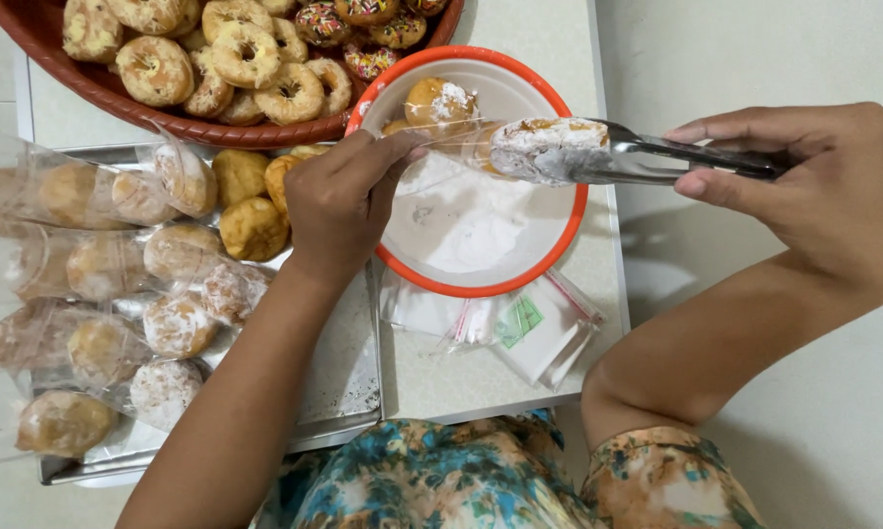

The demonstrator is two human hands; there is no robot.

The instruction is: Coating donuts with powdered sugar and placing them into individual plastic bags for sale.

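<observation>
My right hand (pixel 814 186) grips metal tongs (pixel 657 157) that clamp a sugar-dusted doughnut (pixel 544 147) over the orange-rimmed white bowl (pixel 559 235) of powdered sugar. My left hand (pixel 339 201) holds a clear plastic bag (pixel 451 142) open at the doughnut's end, and the doughnut sits partly inside the bag. Another sugared doughnut (pixel 440 101) lies at the bowl's far side.
A metal tray (pixel 343 372) on the left holds several bagged sugared doughnuts (pixel 167 323) and plain ones (pixel 250 227). A brown basket (pixel 167 113) of ring doughnuts sits at the top. A stack of empty plastic bags (pixel 520 328) lies on the small table below the bowl.
</observation>
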